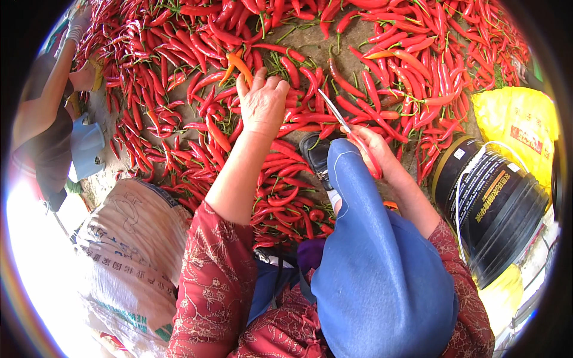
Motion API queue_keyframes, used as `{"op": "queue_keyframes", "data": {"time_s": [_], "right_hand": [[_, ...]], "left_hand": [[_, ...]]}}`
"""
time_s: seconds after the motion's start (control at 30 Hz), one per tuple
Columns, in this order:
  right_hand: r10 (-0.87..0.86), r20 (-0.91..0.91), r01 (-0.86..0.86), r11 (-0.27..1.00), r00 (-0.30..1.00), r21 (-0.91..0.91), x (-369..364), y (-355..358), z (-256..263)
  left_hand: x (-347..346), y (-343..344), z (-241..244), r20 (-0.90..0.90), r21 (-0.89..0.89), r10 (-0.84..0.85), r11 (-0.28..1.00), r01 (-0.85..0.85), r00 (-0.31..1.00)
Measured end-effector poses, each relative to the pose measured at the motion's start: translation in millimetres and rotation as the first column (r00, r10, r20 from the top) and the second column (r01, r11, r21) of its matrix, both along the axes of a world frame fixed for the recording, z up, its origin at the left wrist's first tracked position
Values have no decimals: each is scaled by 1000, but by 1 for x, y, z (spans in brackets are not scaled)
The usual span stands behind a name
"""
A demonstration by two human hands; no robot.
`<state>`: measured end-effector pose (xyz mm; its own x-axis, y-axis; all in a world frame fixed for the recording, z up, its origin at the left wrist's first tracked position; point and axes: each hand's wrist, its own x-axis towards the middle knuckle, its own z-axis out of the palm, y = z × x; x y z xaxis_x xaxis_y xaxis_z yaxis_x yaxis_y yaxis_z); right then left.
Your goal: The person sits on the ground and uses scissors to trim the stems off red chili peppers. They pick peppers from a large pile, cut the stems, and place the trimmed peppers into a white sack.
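Red chili peppers (188,49) with green stems cover the ground in front of me. My left hand (263,100) lies palm down over them, fingers reaching towards cut green stems (278,67). An orange chili pepper (241,67) is beside its thumb and index finger; whether the fingertips touch anything is hidden. My right hand (374,145) holds scissors with red handles (368,156), their metal blades pointing up and left over the peppers. My right hand is just beyond my blue-clad knee.
A black plastic bucket (488,197) with a white handle lies tilted at right, beside a yellow bag (515,121). At left stands a full woven sack (130,223). Another person (49,98) is at the far left, near a light-blue plastic stool (87,145). My black shoe (314,154) rests among the peppers.
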<state>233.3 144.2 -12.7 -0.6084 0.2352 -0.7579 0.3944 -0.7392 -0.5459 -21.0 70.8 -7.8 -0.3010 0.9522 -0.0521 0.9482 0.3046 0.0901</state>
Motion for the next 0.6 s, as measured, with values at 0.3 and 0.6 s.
{"op": "queue_keyframes", "data": {"time_s": [0.3,0.6], "right_hand": [[91,-124,-78,992,988,103,-8,-3,14],[378,-149,-332,907,914,259,-20,-3,43]], "left_hand": [[7,-35,47,575,-133,496,841,-524,651],[58,-88,54,816,-232,423,864,-448,394]]}}
